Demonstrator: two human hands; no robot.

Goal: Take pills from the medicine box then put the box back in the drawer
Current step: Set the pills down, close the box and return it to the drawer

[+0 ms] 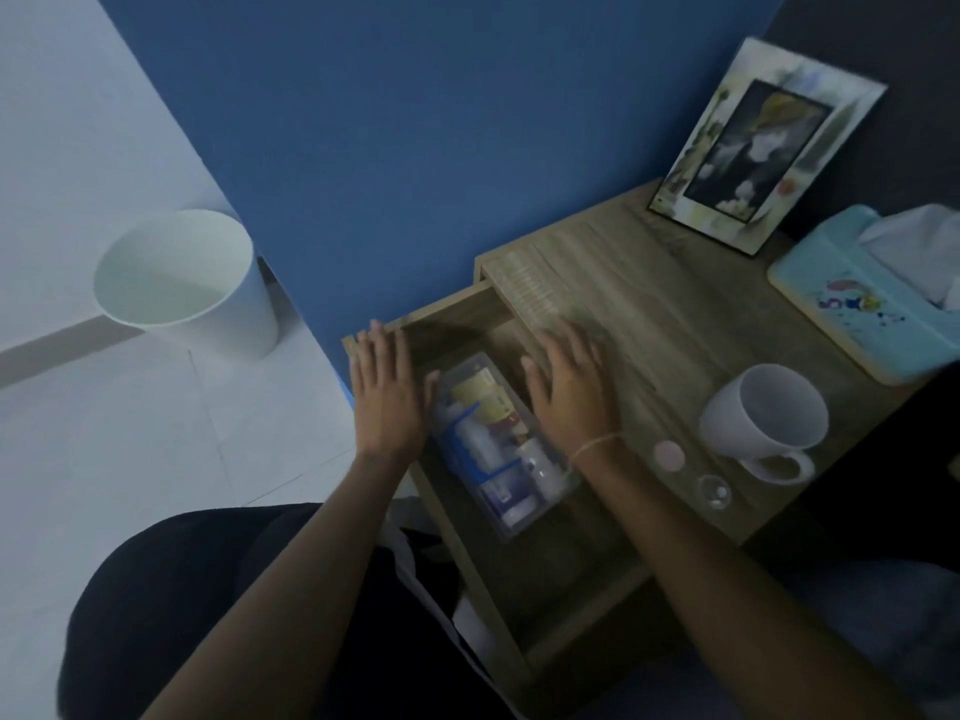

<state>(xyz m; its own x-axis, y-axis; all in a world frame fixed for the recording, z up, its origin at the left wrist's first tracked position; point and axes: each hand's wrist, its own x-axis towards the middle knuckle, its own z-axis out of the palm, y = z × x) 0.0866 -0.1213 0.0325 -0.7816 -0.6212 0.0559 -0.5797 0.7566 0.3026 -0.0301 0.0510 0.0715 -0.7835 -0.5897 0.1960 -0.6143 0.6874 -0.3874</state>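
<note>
A clear plastic medicine box (pixel 496 444) full of bottles and packets lies inside the open wooden drawer (pixel 467 553) of the bedside table. My left hand (pixel 387 397) is flat and spread above the drawer's left side, just left of the box. My right hand (pixel 571 389) is spread above the box's right side and the table's edge. Neither hand grips anything. A small pink round thing (pixel 668 456) and a clear round thing (pixel 715 492) lie on the table top near my right wrist.
On the table top (pixel 649 314) stand a white mug (pixel 763 420), a light blue tissue box (pixel 862 298) and a picture frame (pixel 763 142). A white bin (pixel 182 278) stands on the tiled floor at the left. A blue wall runs behind the table.
</note>
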